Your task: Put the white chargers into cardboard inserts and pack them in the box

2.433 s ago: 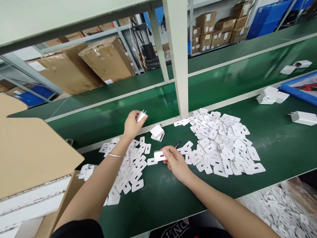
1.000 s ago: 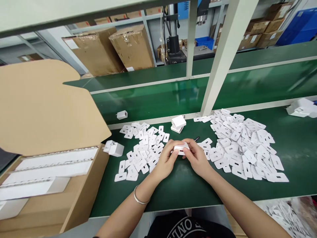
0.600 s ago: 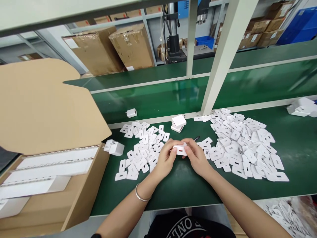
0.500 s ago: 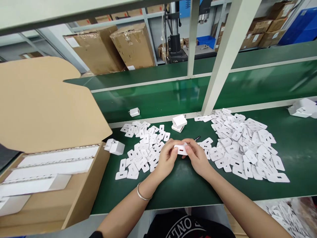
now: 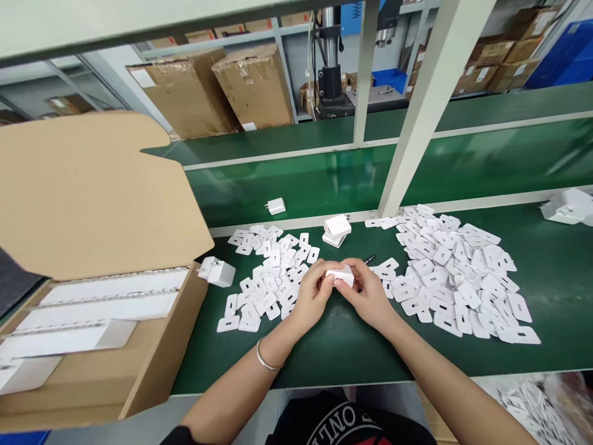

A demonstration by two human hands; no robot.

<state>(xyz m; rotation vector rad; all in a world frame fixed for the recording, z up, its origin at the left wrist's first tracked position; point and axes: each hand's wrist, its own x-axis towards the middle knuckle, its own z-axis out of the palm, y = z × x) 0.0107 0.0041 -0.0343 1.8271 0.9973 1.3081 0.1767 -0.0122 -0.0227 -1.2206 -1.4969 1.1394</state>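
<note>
Between both hands, over the green bench top, is a white USB charger [image 5: 341,275]. My left hand [image 5: 314,290] closes on its left side, thumb at the near face. On the right side my right hand [image 5: 368,293] grips it too, with the thumb across the near end, so the port is covered. Thin white faceplates with slots lie in a loose pile [image 5: 269,278] left of my hands. A larger pile of the same faceplates [image 5: 454,272] spreads to the right. Beyond my hands sit stacked white charger housings [image 5: 336,228].
An open cardboard box [image 5: 152,364] at left holds rows of white chargers. A charger with prongs [image 5: 217,272] stands beside it; another [image 5: 276,206] is on the back ledge. A pale post [image 5: 417,117] rises behind the bench. A dark pen-like object [image 5: 369,259] lies near my right hand.
The charger has turned in my fingers: its slotted end with the red port faced me before, and now a plain white side shows. My right thumb has shifted across the near end.
</note>
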